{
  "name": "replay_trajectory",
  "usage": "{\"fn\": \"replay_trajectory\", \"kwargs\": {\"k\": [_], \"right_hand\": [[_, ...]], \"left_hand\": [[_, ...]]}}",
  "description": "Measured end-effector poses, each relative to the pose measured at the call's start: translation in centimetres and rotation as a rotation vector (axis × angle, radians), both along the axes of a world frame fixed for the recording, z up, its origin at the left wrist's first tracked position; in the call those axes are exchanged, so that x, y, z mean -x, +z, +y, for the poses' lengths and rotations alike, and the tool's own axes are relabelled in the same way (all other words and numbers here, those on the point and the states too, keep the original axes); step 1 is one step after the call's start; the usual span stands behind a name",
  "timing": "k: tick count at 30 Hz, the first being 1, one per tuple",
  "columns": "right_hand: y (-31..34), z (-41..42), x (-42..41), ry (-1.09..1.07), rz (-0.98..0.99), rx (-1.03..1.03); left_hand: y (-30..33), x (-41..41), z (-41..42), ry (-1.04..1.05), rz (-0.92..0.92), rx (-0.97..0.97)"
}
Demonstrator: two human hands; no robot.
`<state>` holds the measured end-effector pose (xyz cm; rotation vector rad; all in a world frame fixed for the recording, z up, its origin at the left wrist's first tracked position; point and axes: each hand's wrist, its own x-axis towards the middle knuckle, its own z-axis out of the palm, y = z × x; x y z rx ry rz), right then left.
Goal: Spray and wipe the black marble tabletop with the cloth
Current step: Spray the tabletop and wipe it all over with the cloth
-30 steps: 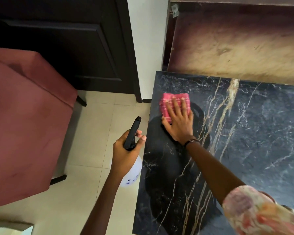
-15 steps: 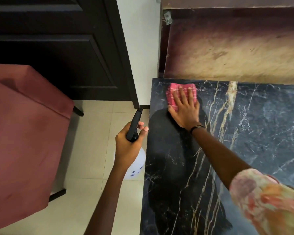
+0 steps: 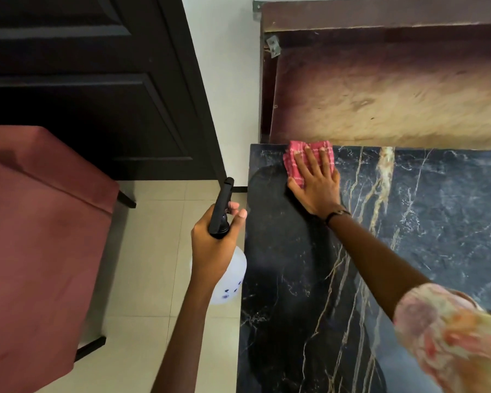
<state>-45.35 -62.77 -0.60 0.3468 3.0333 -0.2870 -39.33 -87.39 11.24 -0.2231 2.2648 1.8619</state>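
The black marble tabletop point(image 3: 425, 222) with gold and white veins fills the right half of the head view. A pink checked cloth point(image 3: 295, 163) lies flat at its far left corner, against the back edge. My right hand point(image 3: 316, 184) presses down on the cloth with fingers spread. My left hand point(image 3: 214, 243) grips a spray bottle point(image 3: 229, 282) with a white body and a black trigger head, held over the floor just left of the table's edge.
A red upholstered chair point(image 3: 37, 236) stands at the left on the beige tile floor point(image 3: 148, 279). A dark door point(image 3: 97, 95) is behind it. A brown wooden panel point(image 3: 380, 89) rises behind the table's far edge.
My right hand has pushed the cloth away from me to the table's far edge. The spray bottle in my left hand has stayed beside the table.
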Motion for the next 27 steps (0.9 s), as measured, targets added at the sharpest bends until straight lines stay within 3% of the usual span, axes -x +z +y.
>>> {"fn": "replay_trajectory", "kwargs": {"k": [4, 9, 13, 17, 22, 27], "right_hand": [[0.0, -3.9, 2.5, 0.070, -0.010, 0.019], [-1.2, -1.1, -3.4, 0.339, 0.045, -0.053], [-0.8, 4.1, -4.2, 0.125, 0.040, -0.021], [-0.2, 2.6, 1.2, -0.039, 0.002, 0.007], [-0.8, -2.8, 1.9, 0.159, 0.025, -0.004], [-1.3, 3.5, -5.8, 0.258, 0.074, -0.037]], "left_hand": [[0.0, 0.3, 0.3, 0.013, -0.022, -0.002], [0.3, 0.3, 0.9, -0.019, -0.024, 0.018], [0.2, -0.1, 1.1, -0.022, -0.034, 0.031], [0.1, -0.9, 1.1, -0.031, -0.034, 0.027], [0.1, -1.6, 1.6, -0.033, -0.037, 0.038], [0.9, -2.4, 3.1, -0.027, -0.029, 0.065]]}}
